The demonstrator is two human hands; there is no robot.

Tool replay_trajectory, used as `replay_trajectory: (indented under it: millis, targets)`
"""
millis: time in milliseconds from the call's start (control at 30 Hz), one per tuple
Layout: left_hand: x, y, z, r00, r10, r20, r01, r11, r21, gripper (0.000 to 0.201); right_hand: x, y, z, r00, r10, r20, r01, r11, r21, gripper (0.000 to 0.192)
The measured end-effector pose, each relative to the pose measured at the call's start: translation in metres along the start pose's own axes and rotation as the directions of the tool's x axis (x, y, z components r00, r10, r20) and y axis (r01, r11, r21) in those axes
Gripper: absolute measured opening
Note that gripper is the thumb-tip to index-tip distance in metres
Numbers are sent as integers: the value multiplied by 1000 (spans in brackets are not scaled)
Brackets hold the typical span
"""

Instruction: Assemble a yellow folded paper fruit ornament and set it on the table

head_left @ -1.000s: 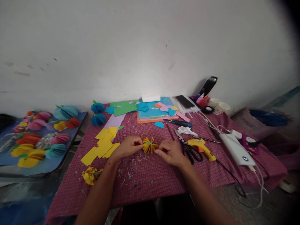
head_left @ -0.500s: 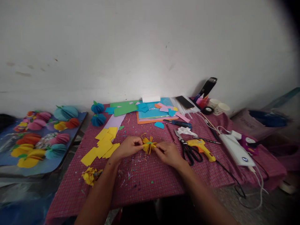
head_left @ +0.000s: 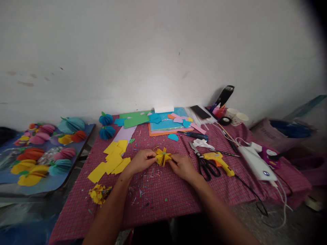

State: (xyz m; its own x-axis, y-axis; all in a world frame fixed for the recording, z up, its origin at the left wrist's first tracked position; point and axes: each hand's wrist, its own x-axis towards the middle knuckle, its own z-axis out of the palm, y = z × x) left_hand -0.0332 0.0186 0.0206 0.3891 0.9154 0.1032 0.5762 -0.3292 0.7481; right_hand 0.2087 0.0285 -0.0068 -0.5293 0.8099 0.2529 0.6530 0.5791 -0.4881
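A small yellow folded-paper ornament [head_left: 162, 156] sits between my two hands at the middle of the red checked tablecloth [head_left: 163, 195]. My left hand [head_left: 141, 161] pinches its left side and my right hand [head_left: 182, 166] pinches its right side. Both sets of fingers are closed on the paper. Loose yellow paper squares [head_left: 112, 160] lie just left of my left hand. Black-handled scissors [head_left: 204, 161] and a yellow glue gun [head_left: 219, 160] lie just right of my right hand.
Coloured paper sheets [head_left: 163, 122], two blue paper balls [head_left: 106, 126], a phone [head_left: 200, 111], a black bottle [head_left: 225, 95] and paper cups [head_left: 237, 117] line the table's back. A white power strip [head_left: 258, 164] lies right. Finished paper ornaments [head_left: 41, 149] cover a blue board at left.
My hands have drawn closer together, pressing the yellow ornament's fanned folds into a tighter bunch. The view has shifted slightly.
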Motion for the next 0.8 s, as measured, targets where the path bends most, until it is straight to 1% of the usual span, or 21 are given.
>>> replay_trajectory:
  millis: [100, 233, 400, 500, 667, 800]
  targets:
    - [-1, 1, -3, 1000, -6, 4, 6, 1000, 29, 18, 0, 3, -1, 1000, -12, -15, 12, 1000, 14, 23]
    - [-1, 1, -4, 999, -36, -18, 36, 999, 35, 19, 0, 4, -1, 999, -1, -36, 1, 1000, 9, 24]
    - [0, 0, -1, 1000, 2, -18, -1, 999, 35, 16, 1, 4, 1, 999, 14, -39, -14, 1000, 5, 26]
    - [0, -1, 0, 1000, 6, -16, -5, 1000, 29, 15, 2, 4, 1, 999, 24, -37, -24, 1000, 19, 26]
    - [1, -1, 4, 1000, -25, -15, 26, 999, 20, 14, 1, 4, 0, 998, 42, -47, -39, 998, 57, 27]
    - [1, -1, 3, 998, -61, -9, 61, 998, -25, 14, 1, 4, 1, 998, 35, -50, -32, 997, 64, 27]
